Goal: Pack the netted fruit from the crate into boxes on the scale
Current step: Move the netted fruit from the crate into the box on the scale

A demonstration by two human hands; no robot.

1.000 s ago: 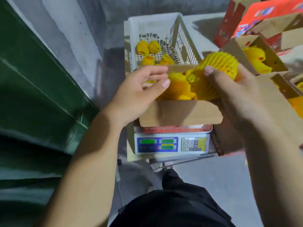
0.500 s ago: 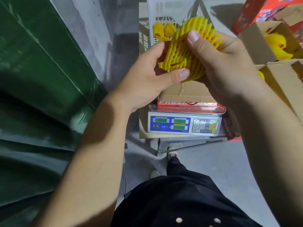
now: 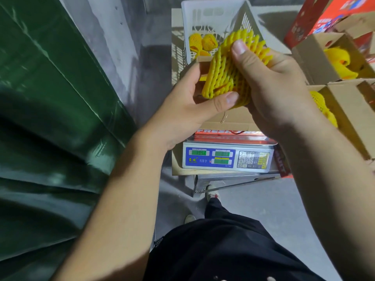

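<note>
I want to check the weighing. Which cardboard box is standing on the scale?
The box below both hands, red "FRESH" band at its base, resting on the scale. The two open boxes at right stand beside it.

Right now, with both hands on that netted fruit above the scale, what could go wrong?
1. The fruit is held by the left hand and right hand mostly through loose net; it might slip out and drop.
2. It hangs over the box on the scale; a drop could bruise it or jolt the reading.
</note>
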